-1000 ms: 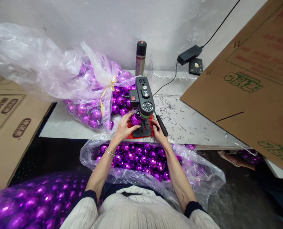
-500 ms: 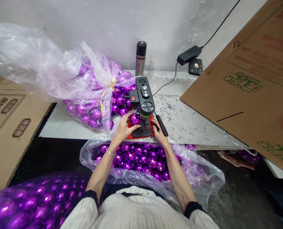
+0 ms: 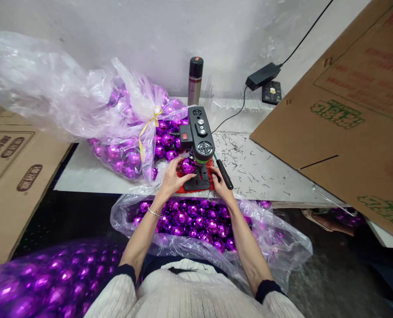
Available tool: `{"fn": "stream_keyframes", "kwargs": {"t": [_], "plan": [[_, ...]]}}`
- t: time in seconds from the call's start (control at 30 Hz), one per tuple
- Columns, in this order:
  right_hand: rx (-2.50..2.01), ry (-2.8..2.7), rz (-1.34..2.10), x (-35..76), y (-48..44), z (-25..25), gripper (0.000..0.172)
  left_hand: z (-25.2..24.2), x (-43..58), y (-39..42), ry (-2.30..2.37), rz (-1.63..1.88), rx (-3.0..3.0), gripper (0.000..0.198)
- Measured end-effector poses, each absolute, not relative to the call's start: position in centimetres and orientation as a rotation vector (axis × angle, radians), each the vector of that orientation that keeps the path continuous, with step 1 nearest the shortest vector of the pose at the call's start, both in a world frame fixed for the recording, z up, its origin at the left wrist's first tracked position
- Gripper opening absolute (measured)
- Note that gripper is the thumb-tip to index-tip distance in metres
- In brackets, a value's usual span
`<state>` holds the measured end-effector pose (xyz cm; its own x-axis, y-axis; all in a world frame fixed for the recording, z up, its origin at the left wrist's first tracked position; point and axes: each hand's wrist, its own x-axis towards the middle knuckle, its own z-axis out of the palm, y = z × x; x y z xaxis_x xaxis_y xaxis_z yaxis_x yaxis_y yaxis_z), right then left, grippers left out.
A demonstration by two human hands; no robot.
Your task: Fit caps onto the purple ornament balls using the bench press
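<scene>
My left hand is closed around a shiny purple faceted ball, thumb below it and fingers behind. The ball sits under the head of a small black bench drill press, left of its column. Beside the slotted base plate is my right hand, its fingers curled together. The press's black lever handle slants down right over that hand; whether the fingers grip anything is hidden. Under the press lies a red mat.
An open plastic bag of purple balls lies at the table edge before me. A tied bag stands left. Small dark pins litter the white table. Cardboard boxes flank it. A spray can and a power adapter stand behind.
</scene>
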<state>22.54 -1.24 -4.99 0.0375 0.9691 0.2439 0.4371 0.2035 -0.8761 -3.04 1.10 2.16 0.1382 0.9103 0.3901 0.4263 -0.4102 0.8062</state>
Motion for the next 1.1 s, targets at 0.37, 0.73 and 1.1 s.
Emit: {"fn": "stream_keyframes", "kwargs": {"t": [0.37,0.73,1.1], "plan": [[-1.379,-1.538,0.706,22.5,-1.2,-5.3,0.041,2.3,-2.9,1.2,1.281,1.221,1.896,0.072],[-1.362,-1.476,0.664,22.6,-1.5,-4.0,0.037,2.2,-4.6,-4.5,1.149,1.32,1.258,0.073],[-1.29,-1.664,0.481,18.7,-12.2,2.2,0.034,2.0,-2.7,-9.1,0.854,1.037,0.346,0.057]]}}
